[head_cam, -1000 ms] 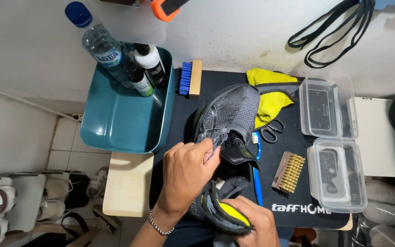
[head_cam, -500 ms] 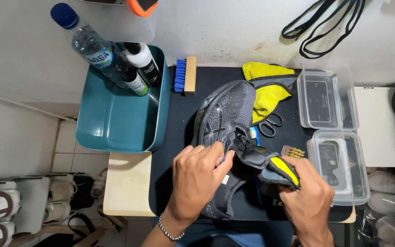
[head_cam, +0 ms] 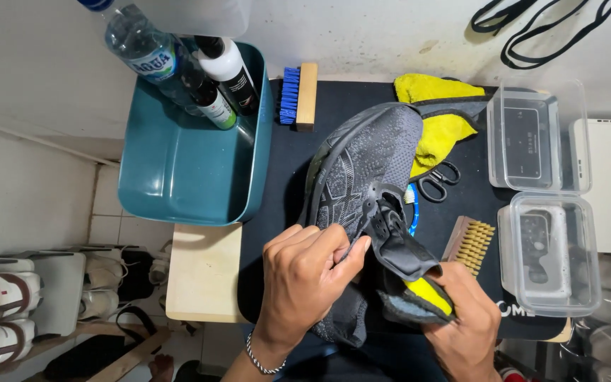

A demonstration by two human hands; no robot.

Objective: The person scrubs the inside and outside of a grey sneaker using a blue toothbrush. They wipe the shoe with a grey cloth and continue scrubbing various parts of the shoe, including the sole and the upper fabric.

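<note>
Black-matted counter [head_cam: 284, 177] is carrying a dark grey knit running shoe [head_cam: 362, 177] at centre. Left hand [head_cam: 302, 283] fingers are pinching its collar; right hand [head_cam: 472, 325] is gripping the black-and-yellow insole [head_cam: 419, 283], lifting it out.

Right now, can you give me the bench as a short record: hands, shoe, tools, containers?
left hand: pinching the shoe's side near the opening
right hand: gripping the heel end
shoe: dark grey, lying on the black mat
tools: blue brush, scissors, tan brush, yellow cloth
containers: teal tub holding bottles; two clear boxes
</note>
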